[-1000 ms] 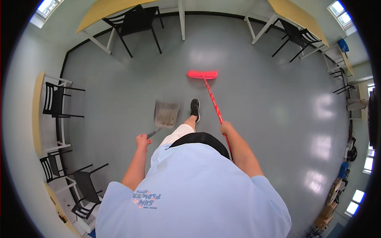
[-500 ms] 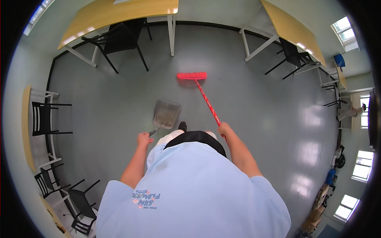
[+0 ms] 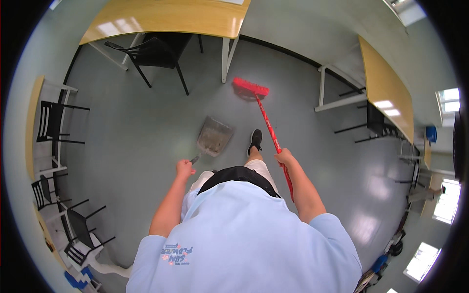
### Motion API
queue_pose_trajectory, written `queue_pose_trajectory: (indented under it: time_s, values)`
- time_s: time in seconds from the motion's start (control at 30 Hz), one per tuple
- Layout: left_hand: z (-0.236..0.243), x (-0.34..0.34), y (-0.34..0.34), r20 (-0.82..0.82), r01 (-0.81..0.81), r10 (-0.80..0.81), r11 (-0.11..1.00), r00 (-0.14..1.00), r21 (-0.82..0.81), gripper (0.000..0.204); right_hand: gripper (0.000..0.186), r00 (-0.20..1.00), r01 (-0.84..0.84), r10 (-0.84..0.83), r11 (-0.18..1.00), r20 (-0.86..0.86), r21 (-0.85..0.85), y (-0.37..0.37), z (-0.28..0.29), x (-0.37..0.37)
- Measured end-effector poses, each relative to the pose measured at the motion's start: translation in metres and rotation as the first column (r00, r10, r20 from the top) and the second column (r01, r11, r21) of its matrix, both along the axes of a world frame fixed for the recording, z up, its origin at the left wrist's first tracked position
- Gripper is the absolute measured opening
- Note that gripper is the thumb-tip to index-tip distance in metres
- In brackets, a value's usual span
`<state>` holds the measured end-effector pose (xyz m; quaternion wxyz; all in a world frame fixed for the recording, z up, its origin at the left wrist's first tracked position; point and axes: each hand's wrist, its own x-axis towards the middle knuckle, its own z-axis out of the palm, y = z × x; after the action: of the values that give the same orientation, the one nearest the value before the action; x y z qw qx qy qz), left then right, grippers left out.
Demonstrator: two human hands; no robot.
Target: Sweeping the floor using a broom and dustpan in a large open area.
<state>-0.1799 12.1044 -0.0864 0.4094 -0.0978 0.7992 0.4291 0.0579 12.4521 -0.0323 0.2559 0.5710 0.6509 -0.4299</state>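
My right hand (image 3: 284,156) is wrapped round the red handle of a broom (image 3: 266,117). The broom's wide red head (image 3: 251,86) is out ahead, by the leg of the far table, and its handle slants back past my right forearm. In my left hand (image 3: 185,168) is the dark grip of a long-handled dustpan (image 3: 215,136). Its grey, scuffed pan hangs low in front of me, left of the broom, with dirt-like marks inside. Whether the pan touches the floor I cannot tell. My black shoe (image 3: 255,140) is on the floor between the pan and the broom handle.
Ahead stands a yellow-topped table (image 3: 166,17) with a black chair (image 3: 154,53) partly under it. Another yellow table (image 3: 388,83) is at the right, with a black chair (image 3: 375,119) beside it. Several black chairs (image 3: 51,121) line the left wall. A person (image 3: 425,195) is at far right.
I have stepped forward, and my black shoe now shows ahead of me. The view has turned a little left. Broom and dustpan have moved along with me, still in my hands.
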Motion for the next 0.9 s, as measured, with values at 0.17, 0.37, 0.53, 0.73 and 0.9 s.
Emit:
queue_pose_trajectory:
  time_s: [0.17,0.37,0.53,0.73,0.9]
  values:
    - [0.011,0.015,0.073,0.007,-0.082,0.082,0.994,0.997,-0.069,0.023,0.018,0.996,-0.069,0.075,0.992,-0.053,0.107,0.142,0.003,-0.052]
    - [0.029,0.034,0.139,0.009,-0.195,0.2,0.966,0.98,-0.167,0.027,0.025,0.978,-0.201,0.207,0.968,-0.021,0.151,0.302,-0.044,-0.162]
    - [0.022,0.039,0.179,-0.043,-0.115,0.109,0.98,0.993,-0.164,0.027,0.015,0.92,-0.384,0.38,0.923,0.091,0.027,0.321,-0.073,-0.211]
    - [-0.003,0.036,0.189,-0.081,-0.121,0.101,0.941,0.992,-0.315,0.024,0.026,0.91,-0.41,0.41,0.912,0.066,-0.001,0.238,-0.064,-0.09]
    - [0.001,0.027,0.21,-0.086,-0.04,0.012,0.942,0.996,-0.333,0.023,0.027,0.823,-0.467,0.535,0.829,0.192,-0.308,0.16,0.043,0.027]
